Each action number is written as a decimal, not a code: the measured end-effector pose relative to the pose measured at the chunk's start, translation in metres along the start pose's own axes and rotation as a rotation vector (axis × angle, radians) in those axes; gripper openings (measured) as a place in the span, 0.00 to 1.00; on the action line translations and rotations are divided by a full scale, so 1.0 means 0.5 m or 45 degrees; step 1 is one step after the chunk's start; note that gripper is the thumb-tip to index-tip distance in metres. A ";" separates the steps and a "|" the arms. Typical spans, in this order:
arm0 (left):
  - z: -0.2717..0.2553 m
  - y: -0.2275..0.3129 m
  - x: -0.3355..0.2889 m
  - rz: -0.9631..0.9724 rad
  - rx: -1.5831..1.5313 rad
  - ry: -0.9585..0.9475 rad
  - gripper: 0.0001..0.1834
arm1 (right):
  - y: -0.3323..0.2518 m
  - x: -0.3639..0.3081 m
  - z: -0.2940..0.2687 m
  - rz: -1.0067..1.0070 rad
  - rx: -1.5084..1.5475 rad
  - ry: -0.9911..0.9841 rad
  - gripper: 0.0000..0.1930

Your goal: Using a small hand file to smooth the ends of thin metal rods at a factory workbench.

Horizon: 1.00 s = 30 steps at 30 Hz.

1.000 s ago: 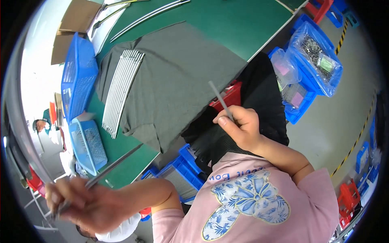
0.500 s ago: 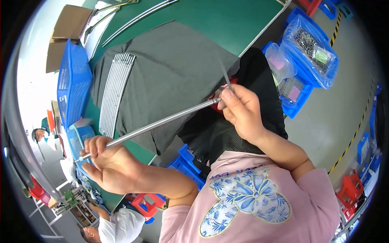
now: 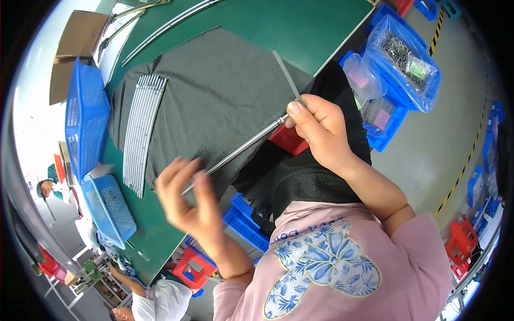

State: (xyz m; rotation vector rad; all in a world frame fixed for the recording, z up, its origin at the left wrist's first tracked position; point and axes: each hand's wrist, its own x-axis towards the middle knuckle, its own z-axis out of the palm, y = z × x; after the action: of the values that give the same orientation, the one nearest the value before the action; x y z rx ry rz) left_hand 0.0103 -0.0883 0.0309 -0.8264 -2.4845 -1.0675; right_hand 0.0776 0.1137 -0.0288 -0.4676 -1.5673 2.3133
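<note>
A slim silver metal rod [image 3: 246, 145] slants across in front of me, its upper end near my right hand [image 3: 324, 128]. Thumb and fingers of that hand are pinched on the rod's end and on a thin flat metal strip [image 3: 286, 75] that points up and away. My left hand [image 3: 190, 200] is at the rod's lower end, fingers apart and smeared by motion; whether it touches the rod I cannot tell. A row of several similar silver rods [image 3: 142, 134] lies side by side on the grey cloth [image 3: 214, 80].
The cloth covers part of a green table [image 3: 262, 16]. Blue baskets [image 3: 88, 117] stand along its left side, with curved rods [image 3: 166, 31] at the back. Blue bins [image 3: 428, 101] of metal parts are at the right. A red object [image 3: 289, 140] shows by my lap. Another person [image 3: 166, 299] sits lower left.
My left hand has moved right and turned, its fingers spreading. The rod looks shorter in view, and its lower end has shifted right. My right hand has risen slightly, keeping its pinch.
</note>
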 end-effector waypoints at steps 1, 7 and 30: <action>0.028 0.032 0.018 0.038 -0.051 -0.128 0.09 | -0.003 0.000 0.001 -0.005 -0.010 0.010 0.17; 0.134 0.051 0.062 0.248 -0.132 -0.329 0.11 | -0.015 0.003 -0.002 -0.011 -0.141 0.018 0.17; 0.160 0.048 0.049 0.219 -0.237 -0.211 0.09 | -0.004 -0.064 -0.006 -0.011 -0.542 -0.051 0.13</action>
State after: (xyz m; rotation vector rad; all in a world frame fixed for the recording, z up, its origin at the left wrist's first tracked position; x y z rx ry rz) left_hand 0.0012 -0.0066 0.0023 -1.2055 -2.4155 -1.2255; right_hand 0.1080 0.1033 -0.0248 -0.5098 -2.0839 1.9877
